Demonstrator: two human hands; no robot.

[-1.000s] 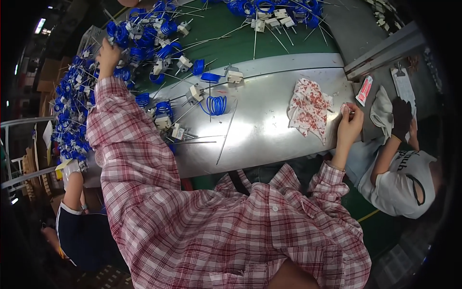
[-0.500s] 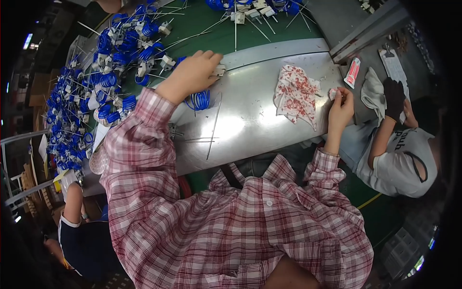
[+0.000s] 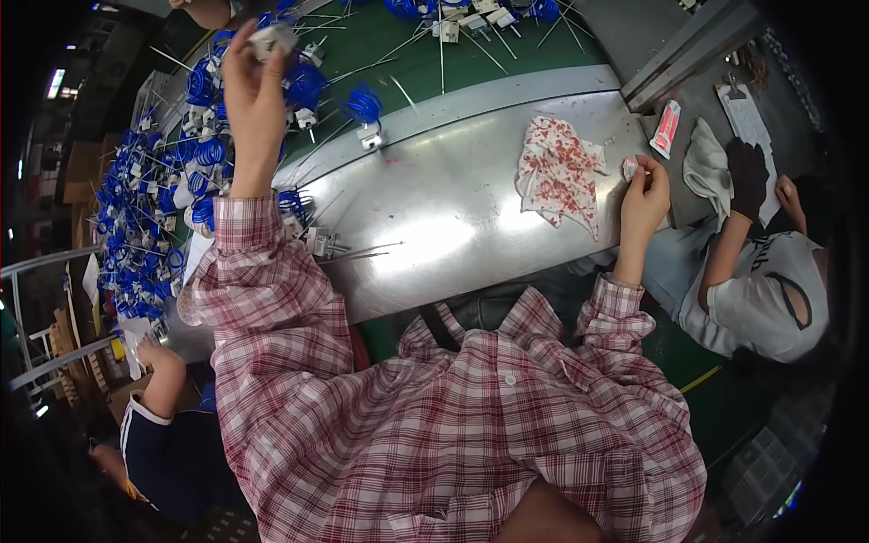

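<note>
My left hand is raised over the pile at the far left. Its fingers close around a small white block-shaped part; whether the blue coil beside it belongs to that part I cannot tell. Another white block with a blue coil is at the bench's far edge, apart from the hand. On the right, my right hand pinches a small white piece with red on it, its exact kind unclear. Left of this hand, a white cloth with red stains lies on the metal bench.
Many blue-coiled parts with thin rods are heaped along the left. More coiled parts lie on the green surface behind. A red-and-white tube, a grey cloth and a clipboard are at right. Two co-workers sit nearby.
My left hand has moved up and left from the bench to the pile. The coiled part it was at now lies farther back, turned around, out of the hand. My right hand has barely moved.
</note>
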